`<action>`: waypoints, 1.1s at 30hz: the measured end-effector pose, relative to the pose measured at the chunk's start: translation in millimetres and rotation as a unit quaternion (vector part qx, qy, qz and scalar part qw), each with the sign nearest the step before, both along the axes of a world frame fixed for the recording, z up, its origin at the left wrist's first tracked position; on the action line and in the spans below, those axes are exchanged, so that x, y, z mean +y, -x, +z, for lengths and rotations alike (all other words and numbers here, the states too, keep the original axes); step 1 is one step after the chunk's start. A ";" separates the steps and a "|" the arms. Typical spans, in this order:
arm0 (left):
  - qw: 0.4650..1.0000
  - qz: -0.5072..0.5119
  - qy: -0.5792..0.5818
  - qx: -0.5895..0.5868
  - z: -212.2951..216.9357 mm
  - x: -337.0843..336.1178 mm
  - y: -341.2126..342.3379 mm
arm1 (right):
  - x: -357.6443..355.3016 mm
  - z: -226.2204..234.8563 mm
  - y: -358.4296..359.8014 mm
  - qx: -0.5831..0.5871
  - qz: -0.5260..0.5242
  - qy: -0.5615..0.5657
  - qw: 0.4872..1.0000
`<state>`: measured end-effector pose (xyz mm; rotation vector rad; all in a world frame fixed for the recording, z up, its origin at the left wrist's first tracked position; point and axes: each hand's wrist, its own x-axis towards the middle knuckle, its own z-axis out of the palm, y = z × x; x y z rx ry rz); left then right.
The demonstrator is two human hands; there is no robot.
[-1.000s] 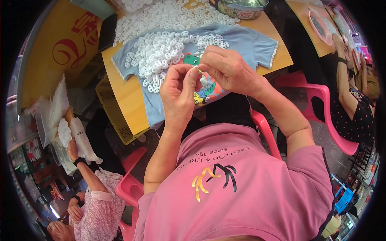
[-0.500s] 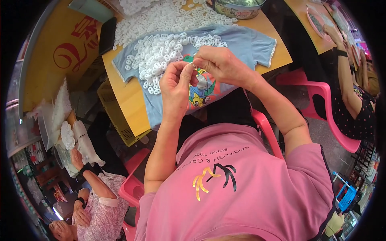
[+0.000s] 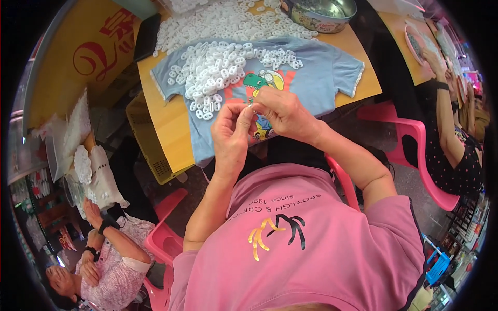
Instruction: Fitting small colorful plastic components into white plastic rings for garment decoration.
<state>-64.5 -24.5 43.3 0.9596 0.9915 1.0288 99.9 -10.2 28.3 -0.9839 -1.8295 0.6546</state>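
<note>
My left hand (image 3: 232, 132) and my right hand (image 3: 288, 115) meet above the near part of a light blue child's T-shirt (image 3: 316, 70). Thumb and fingertips of the left pinch a small white piece (image 3: 250, 106), mostly covered by the fingers. Against it press the closed fingertips of the right; whatever they grip is too small to make out. Just beyond my left hand, a heap of white oval plastic pieces with two holes each (image 3: 212, 67) lies on the shirt. A green cartoon dinosaur print (image 3: 254, 80) shows past my fingers.
More white pieces (image 3: 207, 28) cover the back of the yellow table (image 3: 155, 111). A round tin (image 3: 321, 15) stands far right, a dark phone-like slab (image 3: 147, 37) far left. Pink chairs (image 3: 410, 124) and people sit on both sides; a yellow crate (image 3: 150, 150) is below the table.
My joined hands sit slightly lower in the picture, nearer my body, uncovering more of the dinosaur print. The whole view has shifted a little. Both hands keep their pinch.
</note>
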 end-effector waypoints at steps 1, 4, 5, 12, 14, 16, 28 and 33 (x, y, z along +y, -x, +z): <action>1.000 -0.001 0.013 -0.011 0.2 1.7 4.3 | 2.6 1.5 1.0 0.000 0.005 0.000 1.000; 0.999 0.020 -0.025 -0.001 -7.0 3.9 19.0 | 21.1 8.6 2.0 -0.006 0.067 0.051 0.996; 0.999 0.035 -0.040 -0.006 -5.1 3.5 21.2 | 30.0 6.8 -1.1 -0.011 0.041 0.037 0.998; 0.995 0.083 -0.055 0.005 -10.7 3.3 36.1 | 60.9 -8.9 6.9 -0.191 -0.065 -0.044 0.979; 0.995 0.085 -0.055 0.007 -10.5 3.2 37.9 | 60.8 -7.8 10.8 -0.214 -0.070 -0.046 0.973; 0.995 0.087 -0.055 0.010 -11.5 3.0 40.2 | 57.6 -2.7 12.6 -0.225 -0.062 -0.072 0.970; 0.994 0.093 -0.055 -0.001 -13.2 7.5 43.1 | 54.3 -2.9 15.2 -0.277 -0.038 -0.072 0.957; 0.994 0.091 -0.052 -0.031 -13.2 12.7 34.8 | 43.2 4.5 12.5 -0.286 -0.069 -0.035 0.955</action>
